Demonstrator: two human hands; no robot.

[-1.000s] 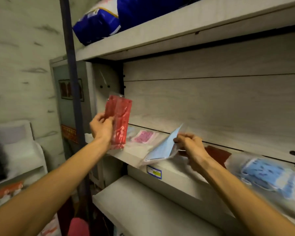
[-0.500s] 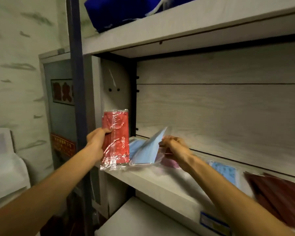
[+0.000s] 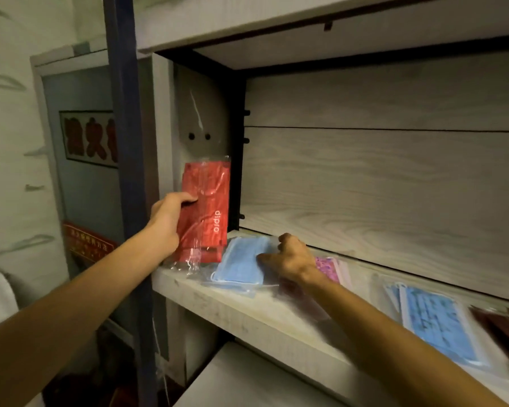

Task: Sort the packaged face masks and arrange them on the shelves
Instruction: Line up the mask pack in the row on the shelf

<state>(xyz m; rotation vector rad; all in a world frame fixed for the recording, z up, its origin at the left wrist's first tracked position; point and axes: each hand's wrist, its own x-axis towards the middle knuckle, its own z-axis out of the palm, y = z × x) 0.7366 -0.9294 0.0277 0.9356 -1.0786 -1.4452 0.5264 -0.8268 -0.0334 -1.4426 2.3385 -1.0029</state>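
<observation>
My left hand grips a red packaged mask upright at the left end of the middle shelf, its clear wrapper touching the board. My right hand presses on a plain blue packaged mask that lies flat on the shelf beside the red one. A pink patterned mask pack lies just behind my right wrist. Further right lie a blue patterned mask pack and a dark red pack, partly cut off by the frame.
A wooden back panel closes the shelf. An upper shelf board hangs overhead and a lower shelf sits below. A dark blue metal post stands at the left, with a grey door and red signs behind it.
The blue mask, held tilted up in my right hand before, now lies flat on the shelf under that hand. My left hand has kept hold of the red pack. The view has shifted left.
</observation>
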